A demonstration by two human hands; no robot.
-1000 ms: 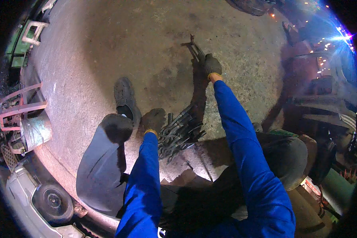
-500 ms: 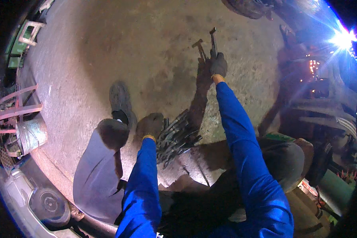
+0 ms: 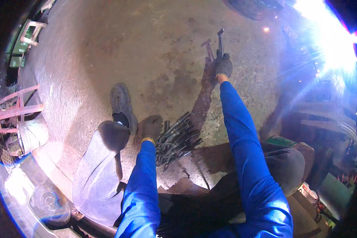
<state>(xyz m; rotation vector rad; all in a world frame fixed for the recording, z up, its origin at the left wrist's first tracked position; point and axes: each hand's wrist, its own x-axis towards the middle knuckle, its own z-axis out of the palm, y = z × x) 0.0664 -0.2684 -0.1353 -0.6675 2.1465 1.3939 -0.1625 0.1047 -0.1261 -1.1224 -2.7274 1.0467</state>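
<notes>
My right hand (image 3: 223, 66), in a dark glove, is stretched far out over the floor and closed round the handle of a slim metal hammer (image 3: 220, 39). The hammer's small head points away from me, and its T-shaped shadow falls on the concrete to its left. Close in, my dark-gloved left hand (image 3: 151, 126) looks rounded and closed beside a heap of dark metal bars (image 3: 178, 137). Its fingers lie in shadow, so what they hold cannot be made out. Several bars lie piled lengthwise against its right side.
Intense welding glare (image 3: 333, 35) with sparks fills the upper right. At the left stand a red metal frame (image 3: 20, 111), a pale bucket (image 3: 32, 134) and a small white stool (image 3: 33, 32). A round dark object (image 3: 252, 8) sits at the far edge. My shoe (image 3: 121, 101) rests left of the heap.
My right hand has shifted slightly right with the hammer. My left hand has hardly moved beside the heap. The welding glare has grown much larger and brighter.
</notes>
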